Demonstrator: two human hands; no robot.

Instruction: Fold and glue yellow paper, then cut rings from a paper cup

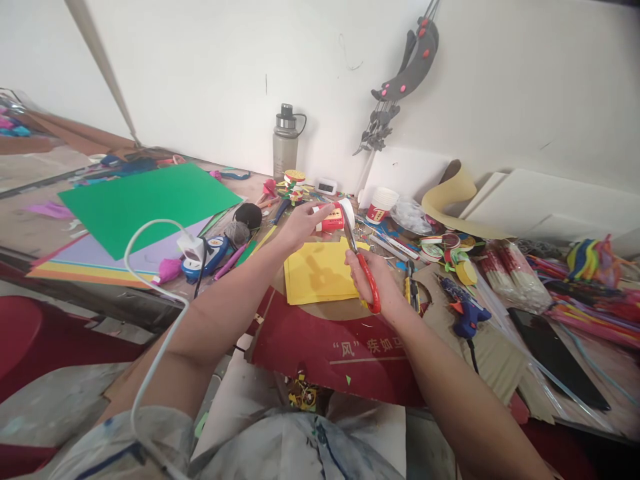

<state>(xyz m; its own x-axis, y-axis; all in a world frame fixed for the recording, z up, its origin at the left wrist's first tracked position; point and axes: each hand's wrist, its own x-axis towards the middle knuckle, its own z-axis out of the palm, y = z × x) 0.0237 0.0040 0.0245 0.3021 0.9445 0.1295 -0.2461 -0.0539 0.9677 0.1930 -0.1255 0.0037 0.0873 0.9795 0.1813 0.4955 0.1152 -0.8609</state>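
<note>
paper cup (329,220) held sideways, between my hands
my left fingers (311,217) pinch its left end, long axis running left to right — my right fingers (353,265) curl round scissors (352,240), blades by its white end

On the desk (35,230), a paper stack (150,207) lies at the left, with a plug block (210,257) near its right corner. A bottle (285,150) stands behind, by the wall (200,80); right of it come a small clock (326,186), then stacked cups (383,205). In the middle, loose sheets (315,273) lie on a board (320,347). Behind them, a cup (327,220) is in the left hand (301,225), scissors (367,273) in the right hand (383,283). A glue gun (470,317) lies right of the sheets, a phone (555,353) farther right.
</note>
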